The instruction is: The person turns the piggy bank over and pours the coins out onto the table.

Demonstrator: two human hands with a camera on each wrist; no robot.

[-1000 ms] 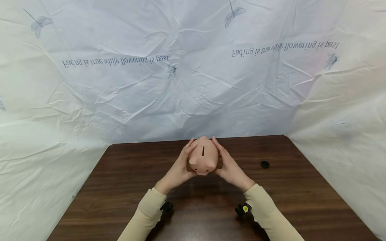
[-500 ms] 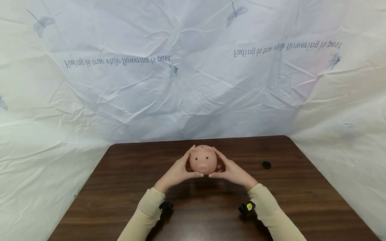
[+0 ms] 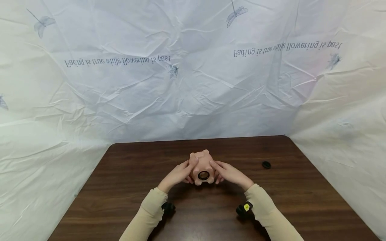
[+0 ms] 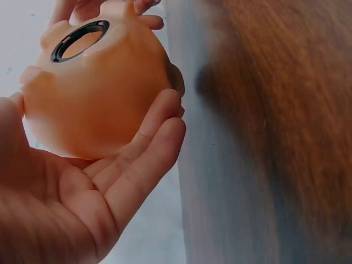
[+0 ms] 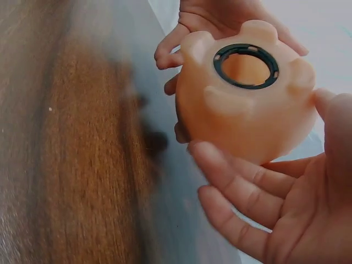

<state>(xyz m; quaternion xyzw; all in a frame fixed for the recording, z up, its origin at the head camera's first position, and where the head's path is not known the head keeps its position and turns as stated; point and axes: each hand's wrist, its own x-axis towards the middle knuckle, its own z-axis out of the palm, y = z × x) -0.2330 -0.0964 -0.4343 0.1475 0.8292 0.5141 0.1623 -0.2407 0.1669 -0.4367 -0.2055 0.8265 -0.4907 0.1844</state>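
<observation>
Both hands hold a pink piggy bank over the middle of the table, its underside tipped toward me. A round hole with a black ring around it shows between the stubby feet. My left hand grips one side, thumb on the upper part and fingers underneath. On the opposite side my right hand grips it the same way. In the left wrist view the piggy bank's body lies against the left palm and fingers. The pig's face is turned out of sight.
A small black round cap lies on the dark wooden table, right of the hands. White printed sheeting hangs behind the table and along both sides. Black wrist devices sit under the cuffs.
The piggy bank has been rotated in both hands: first its slotted top showed, then its face, now its underside with the hole. Thumbs have come up onto the near upper side.
</observation>
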